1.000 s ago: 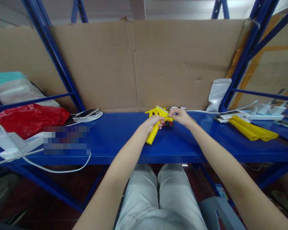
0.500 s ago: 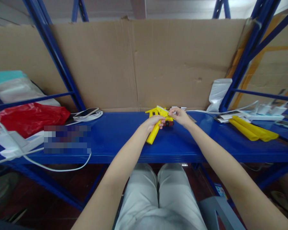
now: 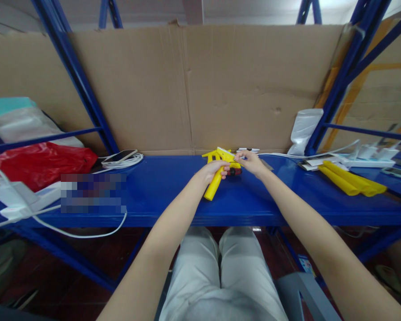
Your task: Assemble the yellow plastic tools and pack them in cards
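My left hand (image 3: pixel 216 171) is closed around a yellow tube-like piece (image 3: pixel 213 190), whose lower end slants toward the front of the blue table. Just right of it, my right hand (image 3: pixel 250 162) is pinched at the edge of the yellow parts; what its fingertips hold is too small to make out. Behind the hands lie more yellow pieces (image 3: pixel 211 156), one with a white strip along its top. A small dark red and black object (image 3: pixel 235 171) rests on the table below the fingertips.
Yellow rolled pieces (image 3: pixel 350 178) lie at the right beside a white power strip (image 3: pixel 367 163). A red plastic bag (image 3: pixel 47 162), a phone (image 3: pixel 120 156) and white cables are at the left. A cardboard sheet (image 3: pixel 220 89) stands behind the blue table (image 3: pixel 163 191).
Both hands stay in nearly the same place on the yellow parts. The whole view has shifted very slightly.
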Demonstrator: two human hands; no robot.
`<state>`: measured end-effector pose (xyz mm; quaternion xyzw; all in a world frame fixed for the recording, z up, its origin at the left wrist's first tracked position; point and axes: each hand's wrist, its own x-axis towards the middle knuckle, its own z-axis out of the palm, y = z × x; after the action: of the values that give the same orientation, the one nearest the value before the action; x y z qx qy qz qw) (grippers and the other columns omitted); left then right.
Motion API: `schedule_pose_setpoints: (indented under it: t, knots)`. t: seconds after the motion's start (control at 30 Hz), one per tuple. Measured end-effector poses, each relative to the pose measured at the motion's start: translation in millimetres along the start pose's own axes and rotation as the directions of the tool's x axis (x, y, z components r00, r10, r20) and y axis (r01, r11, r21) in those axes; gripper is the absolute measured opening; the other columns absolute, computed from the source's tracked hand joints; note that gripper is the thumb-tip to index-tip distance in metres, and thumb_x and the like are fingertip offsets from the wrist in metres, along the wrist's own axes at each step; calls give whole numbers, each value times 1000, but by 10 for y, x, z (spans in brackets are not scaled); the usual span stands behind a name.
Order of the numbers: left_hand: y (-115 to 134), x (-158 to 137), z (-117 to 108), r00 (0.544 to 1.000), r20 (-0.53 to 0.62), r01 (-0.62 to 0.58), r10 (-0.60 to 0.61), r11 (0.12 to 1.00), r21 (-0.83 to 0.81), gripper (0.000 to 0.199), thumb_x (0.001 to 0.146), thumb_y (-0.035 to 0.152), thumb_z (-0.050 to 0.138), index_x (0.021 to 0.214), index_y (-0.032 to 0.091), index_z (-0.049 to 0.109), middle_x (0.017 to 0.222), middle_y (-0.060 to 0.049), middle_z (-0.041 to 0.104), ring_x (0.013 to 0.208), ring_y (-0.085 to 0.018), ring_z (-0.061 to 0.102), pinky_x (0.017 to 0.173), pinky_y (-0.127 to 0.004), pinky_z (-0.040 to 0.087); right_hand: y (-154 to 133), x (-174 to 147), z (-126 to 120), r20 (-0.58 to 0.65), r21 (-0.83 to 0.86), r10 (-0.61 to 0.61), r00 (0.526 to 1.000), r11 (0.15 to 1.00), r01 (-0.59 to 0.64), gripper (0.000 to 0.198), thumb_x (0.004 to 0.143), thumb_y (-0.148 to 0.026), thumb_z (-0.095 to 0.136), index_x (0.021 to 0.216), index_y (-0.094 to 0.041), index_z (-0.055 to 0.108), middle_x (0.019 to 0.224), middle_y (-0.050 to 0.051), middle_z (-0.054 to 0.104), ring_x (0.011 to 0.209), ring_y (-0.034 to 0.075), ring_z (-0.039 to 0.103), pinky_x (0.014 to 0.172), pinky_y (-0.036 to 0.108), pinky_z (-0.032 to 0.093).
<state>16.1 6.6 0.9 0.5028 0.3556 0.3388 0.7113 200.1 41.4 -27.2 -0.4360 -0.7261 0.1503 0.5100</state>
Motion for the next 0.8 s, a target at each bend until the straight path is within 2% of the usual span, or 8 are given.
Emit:
schedule_pose_setpoints:
  t: [0.2,0.43,0.67,0.8]
  knots:
    - [5,-16,19,1000,-23,-9,10,1000,11,14,91,7,44,86,19,49,48,10,40,32,-6,34,36,-15,27,78,16,27,-19,-90,-102,995,991,100,17,79,-39,65,74,-23,60,88,6,69,93,25,63,95,43,47]
    - [9,-29,18,999,-40,-6,7,1000,19,13,89,6,48,87,19,50,49,10,39,32,-5,34,37,-14,27,162,28,64,-54,-194,-138,989,973,125,14,81,-36,63,86,-24,62,99,8,70,100,27,62,98,46,46]
    - [29,-49,28,996,-84,-31,30,999,-18,16,92,6,43,84,19,48,48,10,39,31,-5,32,36,-15,26,167,29,54,-74,-339,-119,990,937,88,19,87,-39,60,94,-22,68,106,13,71,105,31,62,98,49,47]
    - [21,-25,-5,982,-183,-69,49,992,-103,19,92,5,43,80,19,45,48,10,38,31,-4,31,35,-14,25,133,-12,1,71,-452,13,997,892,21,27,86,-47,63,82,-22,72,99,13,72,102,33,64,93,50,47]
